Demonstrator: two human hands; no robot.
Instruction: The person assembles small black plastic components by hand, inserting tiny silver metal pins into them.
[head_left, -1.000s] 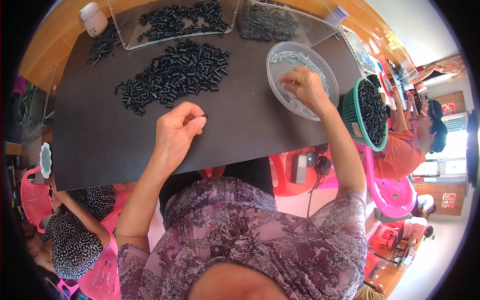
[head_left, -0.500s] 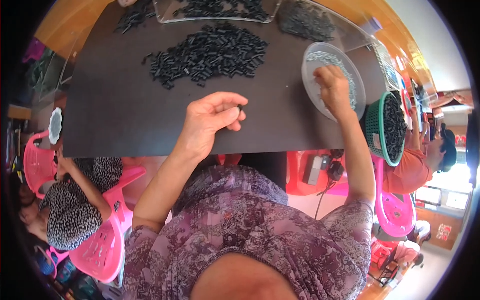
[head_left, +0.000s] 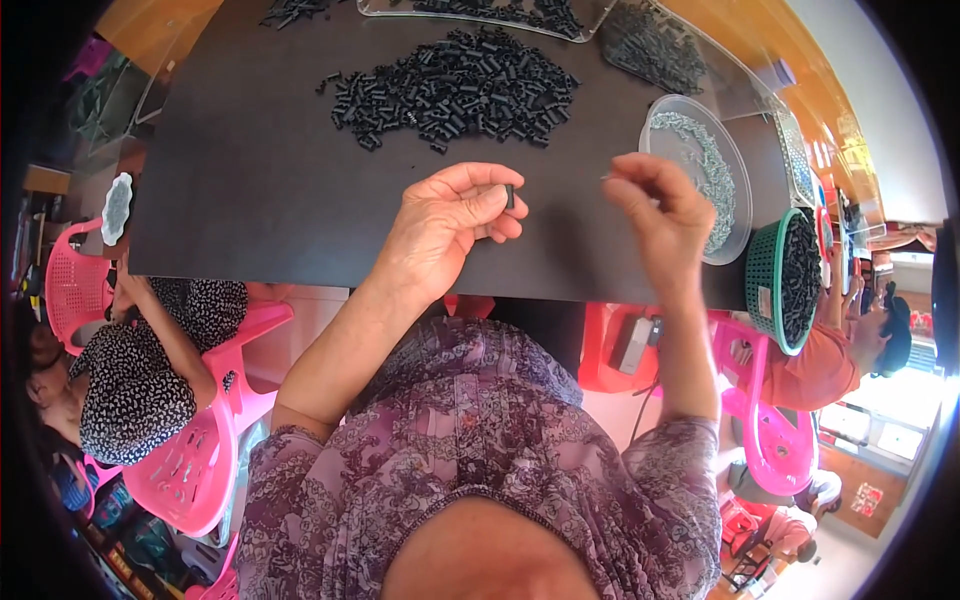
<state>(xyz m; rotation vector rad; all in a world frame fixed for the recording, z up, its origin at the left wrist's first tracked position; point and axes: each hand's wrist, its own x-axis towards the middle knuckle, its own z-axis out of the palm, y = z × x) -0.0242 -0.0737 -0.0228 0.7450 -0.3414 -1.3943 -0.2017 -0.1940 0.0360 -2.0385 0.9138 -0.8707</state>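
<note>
My left hand [head_left: 445, 225] is above the near part of the dark table, thumb and fingers pinching a small black cylindrical piece [head_left: 510, 196]. To its right, my right hand [head_left: 665, 210] is raised with thumb and forefinger pinched together. Something tiny and pale seems to show at those fingertips, too small to name. Just beyond the right hand stands a clear plastic bowl [head_left: 668, 142] with many small silvery pieces [head_left: 716, 185] in it. A large pile of black cylindrical pieces [head_left: 455, 92] lies on the table beyond my left hand.
Clear trays with black parts [head_left: 655, 48] stand along the far side of the dark table [head_left: 250, 200]. At the right edge is a green basket [head_left: 765, 275] full of black pieces. A person in a patterned top [head_left: 140, 410] sits left, near pink chairs [head_left: 190, 475]; others are right.
My right hand has come out of the bowl and moved left toward my left hand. The black piece in my left hand now shows more fully. The view has shifted slightly.
</note>
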